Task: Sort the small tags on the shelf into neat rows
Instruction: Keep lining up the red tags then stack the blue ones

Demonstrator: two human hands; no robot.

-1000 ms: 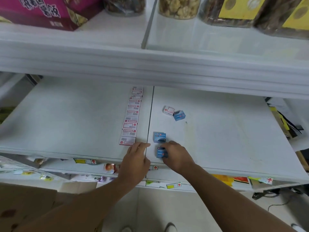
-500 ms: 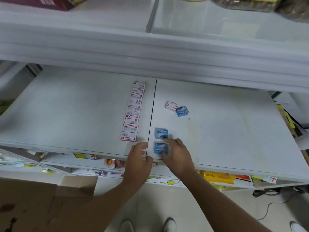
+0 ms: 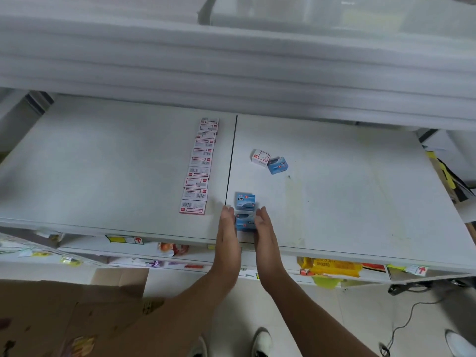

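Note:
A straight row of several white-and-red tags runs front to back on the left shelf board. Just right of the seam, two blue tags lie one behind the other: the far one and the near one. My left hand and my right hand stand on edge with straight fingers, pressing the near blue tag's two sides. Farther back, a white-and-red tag and a tilted blue tag lie touching each other.
The right shelf board stretches bare to the right. An upper shelf's thick white edge overhangs the back. Below the front edge hang price labels and a yellow packet. A cardboard box stands on the floor at lower left.
Both hands turned from lying flat over the near blue tag to standing on edge at its two sides. The view tilted downward a little.

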